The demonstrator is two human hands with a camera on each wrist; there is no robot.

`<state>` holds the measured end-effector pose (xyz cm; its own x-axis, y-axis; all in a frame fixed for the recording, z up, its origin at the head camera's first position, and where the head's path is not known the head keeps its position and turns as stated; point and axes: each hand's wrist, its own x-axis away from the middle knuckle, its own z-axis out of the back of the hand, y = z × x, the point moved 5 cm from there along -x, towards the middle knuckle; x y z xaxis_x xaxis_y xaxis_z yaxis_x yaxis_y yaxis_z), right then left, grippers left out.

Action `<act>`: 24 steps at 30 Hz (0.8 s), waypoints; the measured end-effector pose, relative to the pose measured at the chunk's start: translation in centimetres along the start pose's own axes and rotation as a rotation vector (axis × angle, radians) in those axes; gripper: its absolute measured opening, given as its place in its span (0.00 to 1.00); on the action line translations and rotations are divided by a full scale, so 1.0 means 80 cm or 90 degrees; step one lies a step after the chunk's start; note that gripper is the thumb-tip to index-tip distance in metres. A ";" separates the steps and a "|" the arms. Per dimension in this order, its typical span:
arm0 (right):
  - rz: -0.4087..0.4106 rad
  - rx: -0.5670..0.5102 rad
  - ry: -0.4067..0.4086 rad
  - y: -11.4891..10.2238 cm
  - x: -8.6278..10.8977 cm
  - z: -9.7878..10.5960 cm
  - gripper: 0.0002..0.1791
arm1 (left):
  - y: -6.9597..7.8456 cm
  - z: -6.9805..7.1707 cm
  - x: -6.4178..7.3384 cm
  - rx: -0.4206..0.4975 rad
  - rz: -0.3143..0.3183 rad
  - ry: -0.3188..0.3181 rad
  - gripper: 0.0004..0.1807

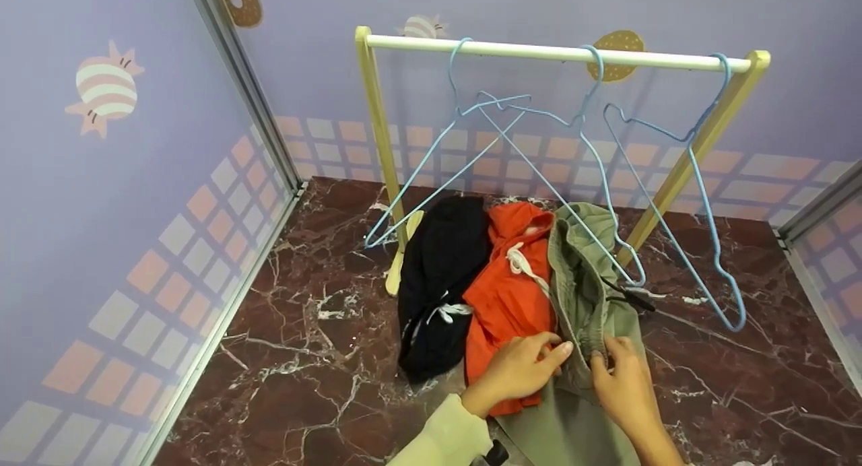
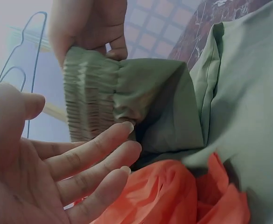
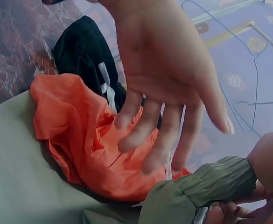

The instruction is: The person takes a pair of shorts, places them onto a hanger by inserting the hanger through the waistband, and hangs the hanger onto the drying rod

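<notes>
Olive-green trousers (image 1: 582,291) with an elastic waistband lie on the floor in the head view, their legs running toward me. My right hand (image 1: 626,382) pinches the waistband, which the left wrist view shows bunched and raised. Beside it, my left hand (image 1: 518,372) has its fingers extended; in the left wrist view that hand (image 2: 75,172) is palm-up with fingertips by the waistband, gripping nothing. Left of the trousers lies an orange garment (image 1: 512,304) with a white drawstring, partly under my left hand. Farther left is a black garment (image 1: 441,284) with a white drawstring.
A low clothes rack with a white rail (image 1: 539,50) and wooden posts stands behind the clothes. Three blue wire hangers hang on it, the right one (image 1: 700,183) near the post, the middle one overlapping the trousers. Patterned walls (image 1: 135,183) enclose the marbled floor (image 1: 289,385).
</notes>
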<state>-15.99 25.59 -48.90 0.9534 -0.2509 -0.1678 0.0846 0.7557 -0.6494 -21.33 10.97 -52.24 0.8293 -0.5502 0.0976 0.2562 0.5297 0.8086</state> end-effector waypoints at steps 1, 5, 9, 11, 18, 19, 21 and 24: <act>0.000 0.000 -0.002 -0.002 0.001 0.001 0.20 | 0.001 0.000 -0.001 -0.001 0.000 0.001 0.28; 0.013 0.003 -0.002 -0.008 0.005 0.002 0.17 | 0.003 -0.001 -0.002 -0.010 0.010 0.009 0.29; 0.031 -0.003 -0.002 -0.014 0.009 0.002 0.10 | 0.002 -0.001 -0.003 -0.025 0.019 0.018 0.29; 0.039 -0.008 -0.001 -0.016 0.011 0.002 0.08 | 0.002 -0.002 -0.003 -0.028 0.021 0.021 0.30; 0.052 -0.008 -0.009 -0.022 0.021 0.004 0.11 | 0.000 -0.006 -0.005 -0.042 0.030 0.035 0.31; 0.055 -0.006 -0.013 -0.023 0.022 0.004 0.09 | 0.000 -0.006 -0.006 -0.042 0.030 0.038 0.31; 0.061 0.001 -0.019 -0.025 0.025 0.005 0.07 | 0.000 -0.007 -0.006 -0.038 0.030 0.042 0.30; 0.067 0.006 -0.023 -0.029 0.030 0.006 0.06 | 0.001 -0.008 -0.007 -0.034 0.027 0.041 0.29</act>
<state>-13.76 23.56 -47.45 0.9670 -0.1477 -0.2078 -0.0143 0.7825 -0.6225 -21.45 11.70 -52.61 0.8699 -0.4844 0.0927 0.2447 0.5871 0.7717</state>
